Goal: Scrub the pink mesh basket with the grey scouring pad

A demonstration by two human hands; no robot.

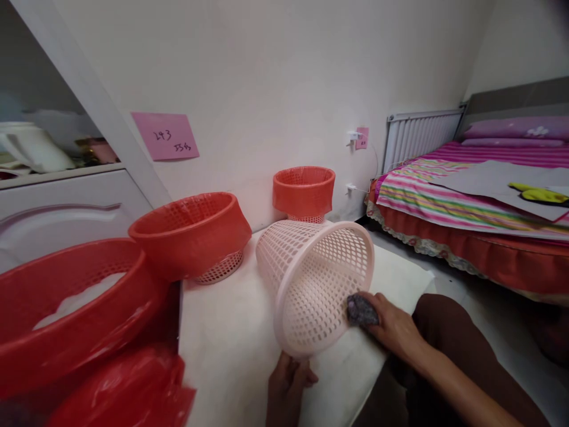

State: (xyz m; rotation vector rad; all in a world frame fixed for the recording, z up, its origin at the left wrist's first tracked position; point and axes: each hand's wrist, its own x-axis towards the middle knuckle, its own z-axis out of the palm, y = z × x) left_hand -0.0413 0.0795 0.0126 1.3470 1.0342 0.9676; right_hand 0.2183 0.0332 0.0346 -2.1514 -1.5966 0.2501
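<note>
A pale pink mesh basket (311, 267) lies tilted on its side on a white surface (222, 332), its open mouth turned toward me. My left hand (288, 385) grips the basket's lower rim from below. My right hand (391, 329) presses a dark grey crumpled cloth (362, 310) against the rim at the basket's right side, fingers closed round it.
Three red-lined baskets stand around: a large one (66, 308) at near left, one (191, 234) behind it, one (304, 191) by the wall. A red plastic bag (128, 391) lies at lower left. A bed with a striped cover (466, 201) fills the right. A cupboard (57, 196) is at left.
</note>
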